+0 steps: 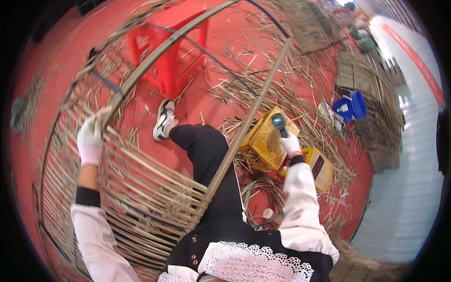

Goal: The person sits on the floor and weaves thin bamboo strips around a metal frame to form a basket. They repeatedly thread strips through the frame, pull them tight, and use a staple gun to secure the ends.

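A large woven cane frame (141, 162) leans across my lap and left side, with thick wrapped poles at its edges and rows of thin strips between them. My left hand (90, 141), in a white glove, is at the end of a pale cane strip (102, 113) beside the curved pole (155, 52), fingers closed on it. My right hand (290, 143), also gloved, is closed around a dark hand tool (279, 123) with a round, shiny blue-green end; its exact kind I cannot make out. The tool is above a yellow box-like stool (268, 148), apart from the cane frame.
A red plastic stool (171, 61) stands ahead. Loose cane strips (282, 84) litter the red floor, with a cane coil (260, 188) near my right leg. A smaller yellow stool (321, 171), a blue bucket (350, 106) and stacked woven panels (366, 84) are on the right.
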Demonstrator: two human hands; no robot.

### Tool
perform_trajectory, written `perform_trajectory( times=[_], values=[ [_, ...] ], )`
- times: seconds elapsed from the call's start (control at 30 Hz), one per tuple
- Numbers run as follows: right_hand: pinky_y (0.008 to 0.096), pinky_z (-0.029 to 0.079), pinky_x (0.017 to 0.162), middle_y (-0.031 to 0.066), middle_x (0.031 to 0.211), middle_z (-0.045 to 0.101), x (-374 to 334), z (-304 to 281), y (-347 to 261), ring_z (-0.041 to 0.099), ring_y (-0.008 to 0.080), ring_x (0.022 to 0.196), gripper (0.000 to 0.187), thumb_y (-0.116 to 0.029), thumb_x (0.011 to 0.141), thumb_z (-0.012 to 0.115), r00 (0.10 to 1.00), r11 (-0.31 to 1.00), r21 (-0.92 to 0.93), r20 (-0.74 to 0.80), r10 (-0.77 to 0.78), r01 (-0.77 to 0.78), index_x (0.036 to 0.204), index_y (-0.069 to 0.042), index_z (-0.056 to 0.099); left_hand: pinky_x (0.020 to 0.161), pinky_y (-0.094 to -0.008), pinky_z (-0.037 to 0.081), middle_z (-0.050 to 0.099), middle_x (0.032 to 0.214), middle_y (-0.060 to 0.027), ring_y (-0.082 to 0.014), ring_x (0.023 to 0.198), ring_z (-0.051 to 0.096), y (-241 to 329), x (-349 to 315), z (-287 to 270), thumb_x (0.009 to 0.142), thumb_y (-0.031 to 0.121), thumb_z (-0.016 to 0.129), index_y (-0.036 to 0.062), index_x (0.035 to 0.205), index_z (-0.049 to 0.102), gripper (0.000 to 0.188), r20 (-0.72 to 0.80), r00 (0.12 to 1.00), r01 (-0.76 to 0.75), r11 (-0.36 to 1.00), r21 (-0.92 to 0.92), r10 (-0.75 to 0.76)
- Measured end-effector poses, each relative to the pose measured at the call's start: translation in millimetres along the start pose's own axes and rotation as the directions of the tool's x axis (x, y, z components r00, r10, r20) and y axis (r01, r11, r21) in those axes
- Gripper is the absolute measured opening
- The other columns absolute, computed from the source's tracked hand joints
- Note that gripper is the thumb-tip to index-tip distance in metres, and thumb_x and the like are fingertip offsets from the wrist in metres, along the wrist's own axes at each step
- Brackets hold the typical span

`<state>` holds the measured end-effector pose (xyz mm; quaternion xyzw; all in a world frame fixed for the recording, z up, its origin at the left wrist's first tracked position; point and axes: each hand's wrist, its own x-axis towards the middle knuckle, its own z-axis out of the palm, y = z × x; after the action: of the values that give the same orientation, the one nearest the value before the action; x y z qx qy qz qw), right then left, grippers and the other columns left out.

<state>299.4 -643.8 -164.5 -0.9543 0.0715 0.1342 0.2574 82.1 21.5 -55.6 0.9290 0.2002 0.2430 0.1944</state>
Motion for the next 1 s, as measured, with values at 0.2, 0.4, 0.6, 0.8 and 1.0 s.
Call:
perform_trajectory(
  times=[0.2, 0.4, 0.6, 0.8, 1.0],
  values=[
    [0.0265, 0.046, 0.05, 0.005, 0.067, 0.057, -130, -128, -168, 0.055, 0.014, 0.052, 0.012, -0.012, 0.085, 0.061, 0.921, 0.762, 0.646, 0.28, -0.273, 0.03, 0.091, -0.003, 0.058, 0.091, -0.0406, 0.049, 0.069, 0.108, -0.0235, -0.0382, 0.105, 0.065, -8, 5, -2, 0.1, 0.031, 0.053, -0.0017, 0.115, 0.068, 0.039, 0.079, 0.995, -0.053, 0.998, -0.034, 0.055],
    [0.0264, 0.042, 0.052, 0.001, 0.059, 0.052, -164, -49, -397, 0.051, 0.0103, 0.051, 0.021, -0.018, 0.089, 0.061, 0.545, 0.823, 0.503, 0.626, -0.557, 0.263, 0.074, -0.007, 0.053, 0.086, -0.0492, 0.049, 0.068, 0.096, -0.0233, -0.0421, 0.098, 0.063, 2, 8, -7, 0.101, 0.044, 0.047, 0.004, 0.099, 0.069, 0.046, 0.169, 0.98, 0.117, 0.99, -0.083, -0.102],
    [0.0271, 0.047, 0.048, 0.0022, 0.057, 0.054, -178, 26, -514, 0.057, 0.0121, 0.047, 0.025, -0.02, 0.085, 0.065, 0.36, 0.725, 0.378, 0.679, -0.64, 0.576, 0.069, -0.003, 0.057, 0.084, -0.0492, 0.05, 0.068, 0.092, -0.0226, -0.0417, 0.094, 0.064, 9, 11, -14, 0.101, 0.04, 0.044, 0.0036, 0.096, 0.069, 0.044, 0.204, 0.961, 0.202, 0.977, -0.064, -0.185],
    [0.0272, 0.045, 0.05, 0.0037, 0.052, 0.052, -196, 44, -538, 0.053, 0.0114, 0.046, 0.032, -0.019, 0.088, 0.06, 0.366, 0.691, 0.224, 0.714, -0.597, 0.687, 0.061, -0.005, 0.05, 0.079, -0.0487, 0.052, 0.067, 0.087, -0.0239, -0.0443, 0.09, 0.064, 8, 5, -9, 0.093, 0.021, 0.051, 0.001, 0.092, 0.067, 0.026, 0.126, 0.989, 0.081, 0.997, 0.012, -0.082],
    [0.0266, 0.046, 0.048, 0.0043, 0.052, 0.055, -203, 41, -561, 0.055, 0.0111, 0.044, 0.031, -0.021, 0.086, 0.061, 0.348, 0.591, 0.051, 0.766, -0.54, 0.805, 0.062, -0.003, 0.053, 0.08, -0.0474, 0.055, 0.072, 0.094, -0.0176, -0.0381, 0.089, 0.069, 4, 6, -9, 0.098, 0.027, 0.049, 0.0116, 0.097, 0.073, 0.028, 0.295, 0.947, 0.09, 0.988, 0.127, -0.124]
  ],
)
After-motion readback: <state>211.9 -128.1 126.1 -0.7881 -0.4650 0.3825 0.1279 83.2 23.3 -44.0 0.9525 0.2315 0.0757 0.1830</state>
